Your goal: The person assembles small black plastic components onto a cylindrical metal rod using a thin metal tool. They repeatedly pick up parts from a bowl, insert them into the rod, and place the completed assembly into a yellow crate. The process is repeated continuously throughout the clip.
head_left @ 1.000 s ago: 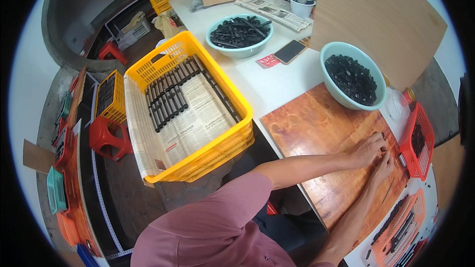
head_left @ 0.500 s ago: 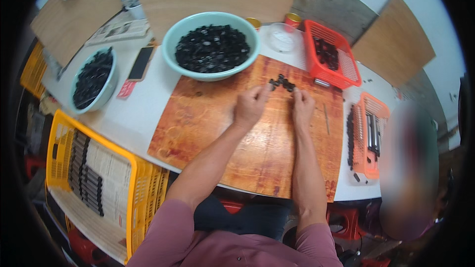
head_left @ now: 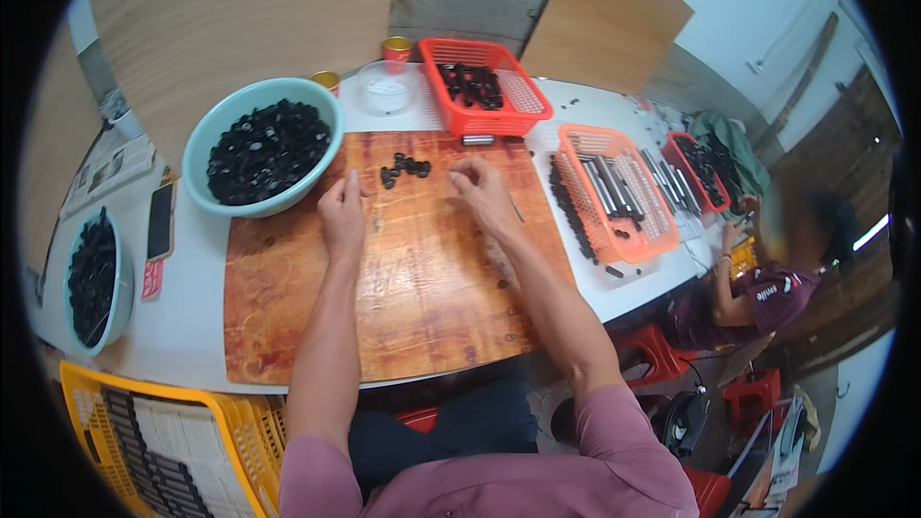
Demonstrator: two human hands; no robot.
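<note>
A small cluster of black, rounded pieces (head_left: 408,168) lies on the reddish-brown wooden board (head_left: 422,297). My left hand (head_left: 342,219) is just left of and nearer than the cluster, beside the big bowl; its fingers are curled with the thumb up, and anything inside is hidden. On the cluster's right side, my right hand (head_left: 484,194) has thumb and fingertips pinched together, apart from the cluster. What that pinch holds, if anything, is too small to make out. A large pale-green bowl (head_left: 200,168) full of similar black pieces stands at the board's far left corner.
Farther left are a smaller bowl (head_left: 123,293) of black strips and a phone (head_left: 161,221). A red basket (head_left: 499,120) stands behind the board; right of it, an orange basket (head_left: 633,247) holds metal tubes. A yellow crate (head_left: 225,422) sits at near left. A person (head_left: 758,297) sits at far right.
My view has turned to the right, bringing the seated person and right-hand baskets further in. My right hand has moved off rightward from the cluster. My left hand stays near its left side.
</note>
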